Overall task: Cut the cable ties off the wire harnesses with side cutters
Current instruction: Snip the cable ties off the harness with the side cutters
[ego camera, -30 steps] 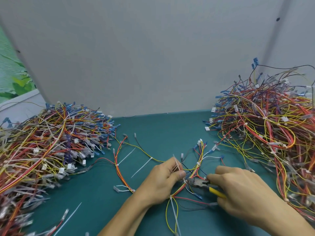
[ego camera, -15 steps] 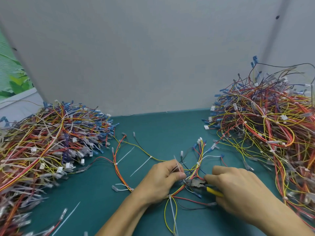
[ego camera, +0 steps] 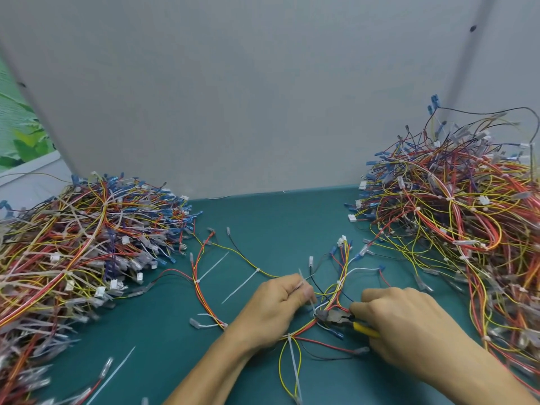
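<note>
- While the left hand [ego camera: 274,305] pinches the tail of a white cable tie [ego camera: 301,276] between thumb and forefinger, the tie can be drawn taut away from the wires, so that only plastic is offered to the blades.
- The side cutters [ego camera: 333,315] are gripped in the right hand [ego camera: 409,323], fingers curled round the yellow handles. The nose is laid at the tie's foot, among the red and yellow wires of the wire harness [ego camera: 342,270], which lies on the green mat [ego camera: 263,223] between the two hands.
- Whether the blades are already closed on the strap cannot be told.
- The cut is best made on the strap beside the locking head, with the flat of the blades turned toward the bundle and no insulation caught.
- A short, firm squeeze is judged enough; the tail should be held so the offcut is not flung.
- A second tie [ego camera: 290,338] near the left wrist and a third tie [ego camera: 258,270] farther left are yet to be cut.
</note>
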